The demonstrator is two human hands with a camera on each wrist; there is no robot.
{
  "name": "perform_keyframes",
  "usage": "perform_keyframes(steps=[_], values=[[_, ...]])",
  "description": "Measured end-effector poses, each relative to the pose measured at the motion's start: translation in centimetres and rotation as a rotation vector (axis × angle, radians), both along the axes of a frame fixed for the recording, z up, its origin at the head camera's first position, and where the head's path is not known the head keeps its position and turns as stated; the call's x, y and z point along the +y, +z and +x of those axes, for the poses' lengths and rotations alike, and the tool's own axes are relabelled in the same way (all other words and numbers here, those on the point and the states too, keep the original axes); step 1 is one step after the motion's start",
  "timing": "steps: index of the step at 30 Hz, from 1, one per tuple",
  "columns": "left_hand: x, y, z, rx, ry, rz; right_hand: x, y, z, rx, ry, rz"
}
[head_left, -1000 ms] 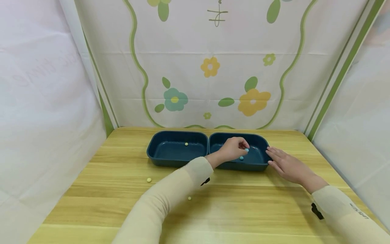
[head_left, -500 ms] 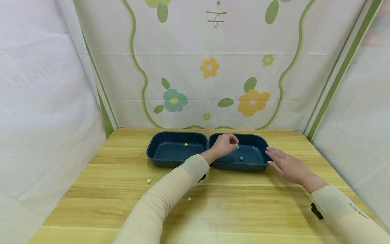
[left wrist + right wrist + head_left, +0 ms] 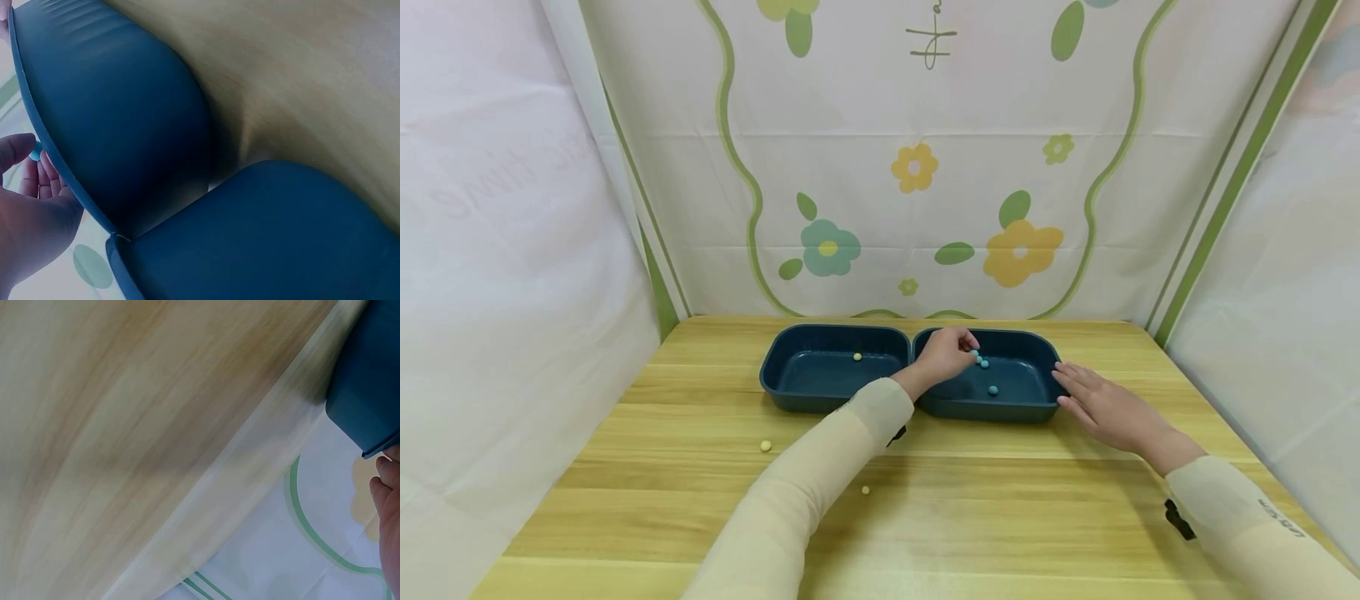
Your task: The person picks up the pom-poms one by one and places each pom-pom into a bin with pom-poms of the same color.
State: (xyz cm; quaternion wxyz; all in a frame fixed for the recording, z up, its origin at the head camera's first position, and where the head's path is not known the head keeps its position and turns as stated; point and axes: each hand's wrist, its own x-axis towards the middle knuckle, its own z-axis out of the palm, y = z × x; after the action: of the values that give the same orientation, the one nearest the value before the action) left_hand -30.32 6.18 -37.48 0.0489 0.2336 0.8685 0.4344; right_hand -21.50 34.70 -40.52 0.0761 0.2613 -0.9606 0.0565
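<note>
Toward the left of the head view, a small round yellow ball (image 3: 766, 447) lies on a light wooden table with streaked grain (image 3: 625, 500), near the front left corner of a dark blue rectangular tray with rounded corners (image 3: 820, 371). Inside that tray, right of its middle, sits a second yellow ball (image 3: 857, 357). Nearer the person, a third yellow ball (image 3: 865, 490) lies on the table, just right of the cream left sleeve (image 3: 812, 462).

Next comes the left hand (image 3: 943, 358), over a matching dark blue tray (image 3: 1026, 379) set right beside the first. Its thumb and fingers are clamped on a light blue ball (image 3: 36, 150). On that right tray's floor, two light blue balls (image 3: 985, 364) lie close to the fingertips, and a third light blue ball (image 3: 993, 390) lies nearer the front wall.

Farthest right, the right hand (image 3: 1105, 407) rests its fingertips against the tray's right end, fingers straight and close together, thumb apart from them.

Only the head view shows the yellow balls. The left wrist view shows the pinch from low down, behind the tray's rim; the right wrist view shows fingertips at the tray's rim and its outer wall.

Counted: two trays, three yellow balls, four light blue balls including the one in the pinch, two hands.
</note>
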Motion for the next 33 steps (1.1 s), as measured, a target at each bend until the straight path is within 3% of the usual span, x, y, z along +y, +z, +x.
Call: perform_keyframes(steps=[10, 22, 33], values=[[0.0, -0.4, -0.3, -0.007, 0.009, -0.002, 0.0, -0.1, 0.1, 0.044, 0.019, -0.014], [-0.3, -0.3, -0.4, -0.005, -0.004, -0.010, 0.0, 0.1, 0.2, 0.015, 0.011, -0.011], [-1.1, 0.8, 0.1, 0.005, -0.047, -0.011, -0.1, -0.1, 0.2, 0.039, 0.019, -0.015]])
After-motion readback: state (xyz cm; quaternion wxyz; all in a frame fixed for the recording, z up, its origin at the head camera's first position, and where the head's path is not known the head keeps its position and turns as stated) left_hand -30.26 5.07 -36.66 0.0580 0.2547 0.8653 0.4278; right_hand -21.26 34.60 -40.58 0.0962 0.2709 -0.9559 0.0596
